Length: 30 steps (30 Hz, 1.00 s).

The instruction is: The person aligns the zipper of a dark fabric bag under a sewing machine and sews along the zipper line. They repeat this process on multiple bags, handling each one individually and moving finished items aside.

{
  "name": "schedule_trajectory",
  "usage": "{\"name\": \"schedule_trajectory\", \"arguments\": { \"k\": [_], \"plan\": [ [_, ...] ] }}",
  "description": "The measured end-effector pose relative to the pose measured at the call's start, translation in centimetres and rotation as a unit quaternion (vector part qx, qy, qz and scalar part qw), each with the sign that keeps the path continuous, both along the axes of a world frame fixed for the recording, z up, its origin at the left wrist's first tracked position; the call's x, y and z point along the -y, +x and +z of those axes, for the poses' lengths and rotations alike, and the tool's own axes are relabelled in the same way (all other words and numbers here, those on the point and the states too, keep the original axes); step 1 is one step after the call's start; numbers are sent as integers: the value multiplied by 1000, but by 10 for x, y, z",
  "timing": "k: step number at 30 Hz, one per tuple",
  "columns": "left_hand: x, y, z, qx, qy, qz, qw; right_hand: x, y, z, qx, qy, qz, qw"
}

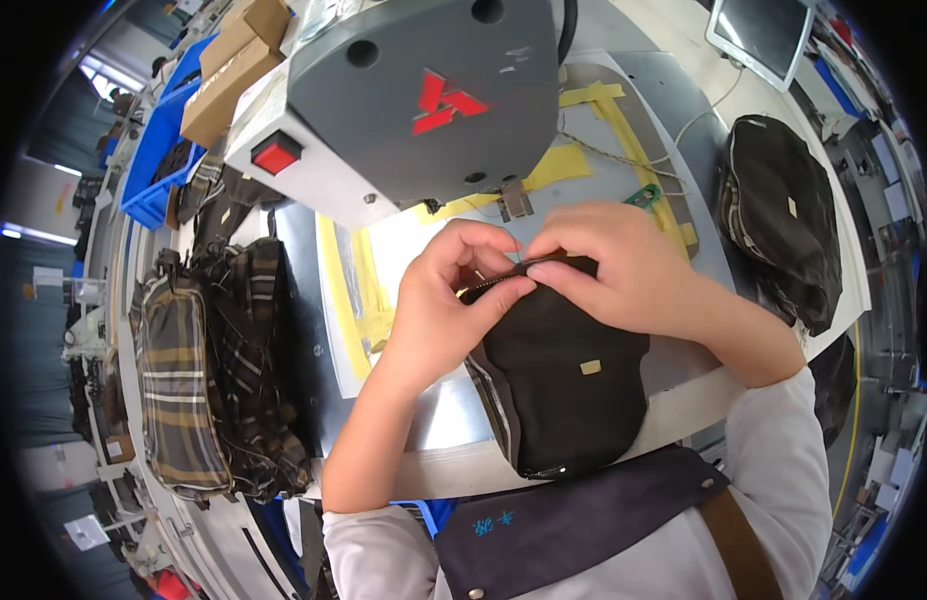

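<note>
A dark fabric pouch (558, 375) with a zipper down its left side and a small pale tag lies over the front of the sewing machine's bed. My left hand (453, 290) pinches its far edge between thumb and fingers. From the other side, my right hand (613, 265) grips the same edge, so both thumbs nearly meet there. A thin thread seems to stand up between my fingertips. What lies under my fingers is hidden. Just beyond my hands hangs the grey head of the sewing machine (433, 100), with its metal foot (516, 200) close to my fingertips.
Plaid bags (188, 385) are piled at the left, and another dark pouch (783, 215) lies at the right. Behind the pile stand a blue crate (153, 165) and cardboard boxes (233, 85). Yellow tape (348, 290) marks the bed. A green-handled tool (643, 196) and a screen (761, 35) are farther back.
</note>
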<state>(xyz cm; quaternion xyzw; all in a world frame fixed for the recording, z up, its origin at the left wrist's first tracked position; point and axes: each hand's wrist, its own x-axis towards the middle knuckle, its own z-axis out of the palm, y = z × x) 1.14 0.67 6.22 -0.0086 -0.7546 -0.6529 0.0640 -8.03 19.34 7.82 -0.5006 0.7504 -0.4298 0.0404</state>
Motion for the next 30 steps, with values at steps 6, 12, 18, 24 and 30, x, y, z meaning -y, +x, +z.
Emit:
{"name": "schedule_trajectory", "arguments": {
  "k": [6,12,18,24,30],
  "plan": [
    [-4,-4,11,96,-74,-37,992,-5,-6,-6,188,14,-18,982],
    [-1,0,2,42,-199,-72,977,-4,-11,-7,273,90,21,958],
    [1,-1,0,80,-180,-67,978,-2,-19,-13,328,118,30,937],
    [10,-2,5,140,-107,-93,980,-4,-18,-9,314,96,25,944],
    [13,-2,3,127,-84,-102,983,-3,-14,-6,336,73,18,939]
  ]
}}
